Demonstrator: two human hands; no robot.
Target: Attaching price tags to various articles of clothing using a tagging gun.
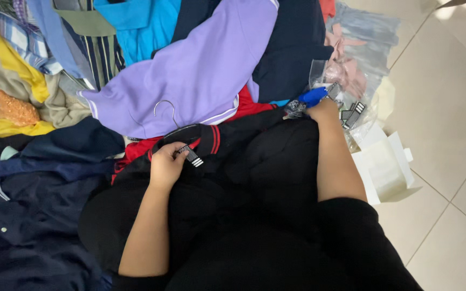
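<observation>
While the black garment (254,167) lies across the person's lap, these notes apply:
garment: soft, limp, light by the look; red-trimmed collar sits on a black hanger (182,132) with a thin metal hook pointing up toward the purple top (200,70).
left hand (165,164): closed around a small black-and-white striped tag (191,155) just below the hanger, touching the collar.
right hand (322,110): fingers closed on a blue tool (313,96) at the garment's right edge, beside a clear plastic bag (346,81) holding more striped tags.
hands: well apart, each gripping its own item.
handling: fabric drapes and bunches, so judge best hold at the collar or the hanger's stiff shoulders; tag is tiny, pinch grip only; hook can snag neighbouring cloth.
left side: piled clothes, dark navy shirts (28,205) touching the garment, no free room.
top: purple, blue and yellow garments heaped tight against the hanger.
right side: open white box (386,167) near the forearm, bare tiled floor (449,108) beyond gives the only open room.
</observation>
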